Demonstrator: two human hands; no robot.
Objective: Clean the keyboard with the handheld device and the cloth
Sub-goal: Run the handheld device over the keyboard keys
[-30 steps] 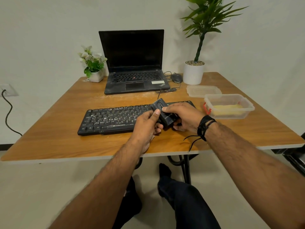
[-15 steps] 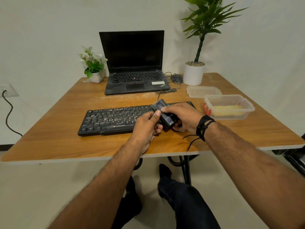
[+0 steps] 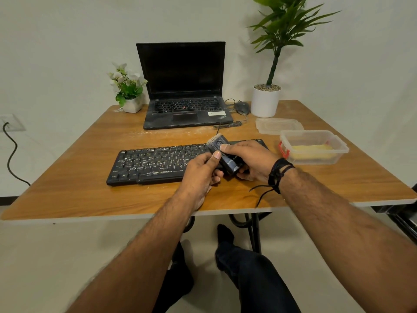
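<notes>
- Keyboard (image 3: 158, 162), black with white lettering, lies flat across the middle of a wooden table (image 3: 67, 177), its long side facing the seated person; its right end is hidden behind the hands.
- Both hands hold a small black handheld device (image 3: 223, 154) just above the keyboard's right half, its pale bristled end (image 3: 213, 140) tilted away from the person, toward the laptop.
- The left hand (image 3: 200, 172) grips the device from the left, fingers curled beneath it and the thumb pressed against its side.
- The right hand (image 3: 248, 159) wraps round the device from the right, one fingertip on its top face beside a round button; black bands (image 3: 278, 175) circle that wrist, with loose cord ends trailing onto the table.
- A clear plastic container (image 3: 313, 146) with a red clip stands to the right of the keyboard, holding something yellow (image 3: 312, 150); whether this is the cloth cannot be told.
- The container's lid (image 3: 278, 125) lies flat just behind it.
- An open laptop (image 3: 182, 86) with a dark screen sits at the back of the table, a mouse (image 3: 242, 107) and tangled cable to its right.
- A small flowering plant (image 3: 127, 89) stands left of the laptop; a tall leafy plant in a white pot (image 3: 266, 100) stands to its right.
- A black cable (image 3: 11, 154) runs down the wall from a socket at far left.
</notes>
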